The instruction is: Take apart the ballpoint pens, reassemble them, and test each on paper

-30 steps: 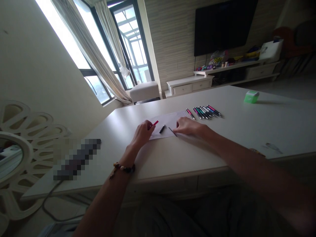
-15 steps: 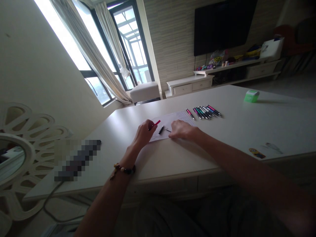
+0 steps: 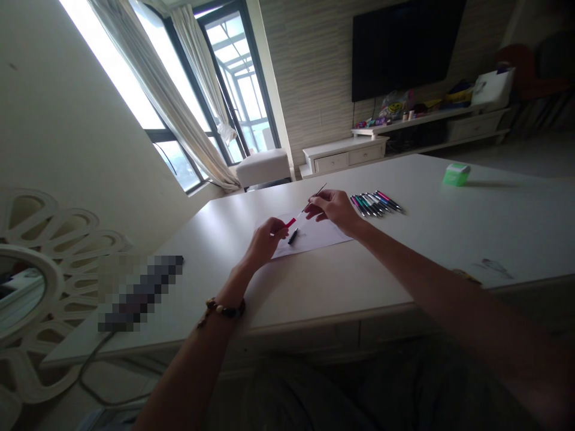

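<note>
My left hand (image 3: 266,241) pinches a red pen barrel (image 3: 291,222) above a white sheet of paper (image 3: 314,238). My right hand (image 3: 331,208) holds a thin dark pen refill (image 3: 315,194) by its middle, with one end pointing toward the red barrel and almost touching it. A short black pen part (image 3: 293,236) lies on the paper just right of my left hand. Several pens with coloured barrels lie side by side in a row (image 3: 376,203) on the white table (image 3: 404,251), to the right of my right hand.
A green box (image 3: 456,175) stands far right on the white table. A pixelated object (image 3: 139,293) lies at the left. Beyond the table are a white TV cabinet (image 3: 345,154), a wall-mounted TV (image 3: 404,48), and a stool (image 3: 263,167).
My right hand has lifted off the paper with the thin refill and moved toward the far side of the table. The refill's end now points at the red barrel in my left hand.
</note>
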Demonstrator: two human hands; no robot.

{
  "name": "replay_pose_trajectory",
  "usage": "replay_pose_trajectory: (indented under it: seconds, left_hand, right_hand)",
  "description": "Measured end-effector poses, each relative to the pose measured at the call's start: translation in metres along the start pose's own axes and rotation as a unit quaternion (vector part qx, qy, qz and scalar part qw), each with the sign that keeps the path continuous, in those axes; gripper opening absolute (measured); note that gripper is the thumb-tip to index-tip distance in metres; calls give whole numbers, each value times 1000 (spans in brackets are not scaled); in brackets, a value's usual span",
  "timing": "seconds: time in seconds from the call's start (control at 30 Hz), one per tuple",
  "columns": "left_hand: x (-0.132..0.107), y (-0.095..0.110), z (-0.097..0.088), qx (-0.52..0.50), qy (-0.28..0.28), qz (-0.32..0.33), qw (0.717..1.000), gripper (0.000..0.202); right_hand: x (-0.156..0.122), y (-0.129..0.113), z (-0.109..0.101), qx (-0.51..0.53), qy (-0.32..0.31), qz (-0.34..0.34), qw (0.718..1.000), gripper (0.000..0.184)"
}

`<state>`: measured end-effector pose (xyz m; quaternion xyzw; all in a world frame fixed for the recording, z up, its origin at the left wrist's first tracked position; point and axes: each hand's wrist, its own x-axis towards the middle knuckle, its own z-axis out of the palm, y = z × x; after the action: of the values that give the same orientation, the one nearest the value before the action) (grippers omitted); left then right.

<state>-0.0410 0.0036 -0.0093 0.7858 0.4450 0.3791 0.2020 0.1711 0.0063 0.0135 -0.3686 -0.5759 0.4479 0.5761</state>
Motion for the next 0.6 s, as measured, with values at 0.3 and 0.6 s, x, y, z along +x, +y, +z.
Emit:
replay_pose_trajectory:
  seconds: [0.3, 0.6]
  left_hand:
    - [-2, 7, 1, -41, -5, 0, 999, 18]
    - [-1, 2, 3, -50, 5, 7, 999, 15]
  right_hand:
    - [-6, 9, 8, -27, -85, 9, 996, 12]
    - [-5, 11, 9, -5, -63, -21, 998, 32]
